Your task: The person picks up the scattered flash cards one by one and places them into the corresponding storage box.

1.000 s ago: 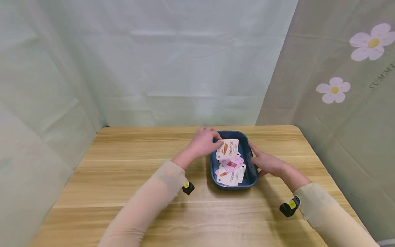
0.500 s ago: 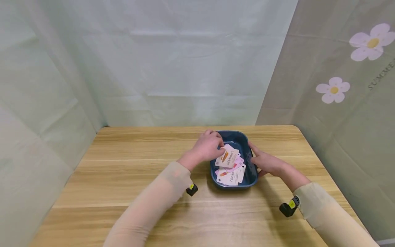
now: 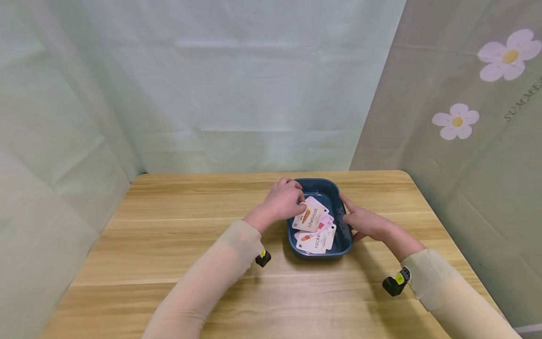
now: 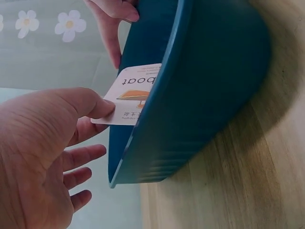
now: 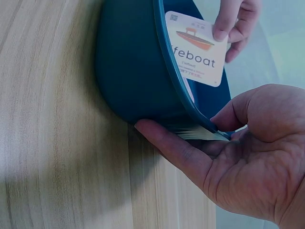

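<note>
A white card printed "lifeboat" (image 3: 312,217) with an orange boat is pinched at one edge between the thumb and forefinger of my left hand (image 3: 284,200). In the left wrist view, the other fingers of that hand are spread apart from the card. The card is over the open dark blue bin (image 3: 347,240), tilted above the cards inside. My right hand (image 3: 368,223) grips the bin's right wall, its thumb over the rim (image 5: 224,133) and a finger against the outside. Below the lifeboat card lie a "rocket" card (image 3: 315,242) and a pink card (image 3: 325,223), partly covered.
The bin stands on a wood-grain table (image 3: 203,245), near its back edge. Pale curtains (image 3: 271,84) hang behind and at both sides, the right one with printed flowers (image 3: 457,121). A small black camera (image 3: 263,258) is on the left wrist, another (image 3: 396,282) on the right.
My left hand has lowered the lifeboat card from the bin's back part toward the middle and tilted it. The right hand has kept its hold on the bin.
</note>
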Demonstrator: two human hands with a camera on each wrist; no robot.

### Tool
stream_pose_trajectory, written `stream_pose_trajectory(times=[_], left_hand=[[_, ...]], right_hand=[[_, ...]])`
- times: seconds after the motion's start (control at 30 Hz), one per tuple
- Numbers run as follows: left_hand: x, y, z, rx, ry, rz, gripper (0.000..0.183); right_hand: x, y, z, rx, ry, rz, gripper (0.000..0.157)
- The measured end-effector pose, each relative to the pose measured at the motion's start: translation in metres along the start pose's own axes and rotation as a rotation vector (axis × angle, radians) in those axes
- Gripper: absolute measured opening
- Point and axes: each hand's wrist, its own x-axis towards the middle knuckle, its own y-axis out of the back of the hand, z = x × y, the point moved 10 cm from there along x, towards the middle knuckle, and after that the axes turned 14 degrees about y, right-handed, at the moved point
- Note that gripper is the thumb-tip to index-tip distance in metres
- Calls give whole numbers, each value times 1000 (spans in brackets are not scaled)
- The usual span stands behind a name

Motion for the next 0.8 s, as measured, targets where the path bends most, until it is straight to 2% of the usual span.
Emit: stream_pose_trajectory(times=[0.27,0.47,0.8], left_hand=[[5,-7,-6,14,42,-5,21],[5,-7,-8,26,43,11,30],[2,6,-18,-1,35,39,51]], right_hand=[[0,0,-2,3,-3,0,82],[-1,-2,-5,1,5,-14,83],[-1,-2,-6,3,11,-18,80]])
